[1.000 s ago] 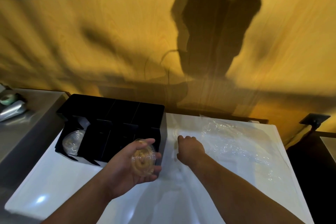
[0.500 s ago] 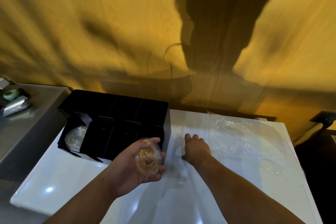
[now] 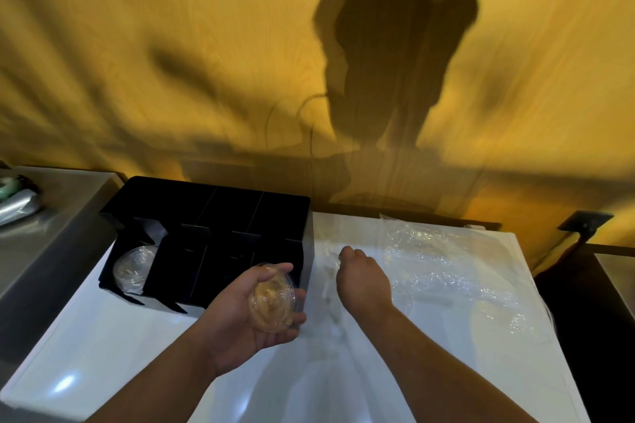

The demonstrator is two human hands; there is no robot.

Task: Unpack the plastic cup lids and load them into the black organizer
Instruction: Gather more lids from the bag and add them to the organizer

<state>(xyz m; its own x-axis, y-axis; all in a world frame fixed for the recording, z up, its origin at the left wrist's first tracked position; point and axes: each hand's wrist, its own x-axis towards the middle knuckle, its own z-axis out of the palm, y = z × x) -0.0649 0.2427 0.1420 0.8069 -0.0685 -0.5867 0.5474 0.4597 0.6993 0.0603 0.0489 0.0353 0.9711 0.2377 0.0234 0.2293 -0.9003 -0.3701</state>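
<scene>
Over the white table (image 3: 103, 354), in the head view, I see my operator's left hand (image 3: 240, 323) held palm up, its thumb and fingers curled round a small stack of clear lids (image 3: 273, 302), just off the front right corner of the black organizer (image 3: 213, 213). That organizer stands at the table's far left, back against the wooden wall (image 3: 171, 79), with its slots open toward me. More lids, the loaded lids (image 3: 134, 266), lie in its leftmost slot; the other slots are too dark for me to judge. The right hand (image 3: 362, 276) lies knuckles up to the right of the organizer, fingers curled down onto clear wrap (image 3: 446, 261). I cannot tell whether it pinches the film or only presses on it. The wrap spreads crumpled over the table's right half, from the far edge toward the near right corner, and some of it runs under the right forearm. Left of the table a steel counter (image 3: 58, 227) stands a little higher, bearing a green tape roll (image 3: 5, 187) and a silvery bag (image 3: 19, 208) at the frame's edge. Right of the table a dark gap opens, with a black wall plate (image 3: 586, 220) above it. White surface shows between the organizer's front and the near edge, to the left of the left forearm. A narrower strip shows between the two hands. Heavy shadows cross the wall.
</scene>
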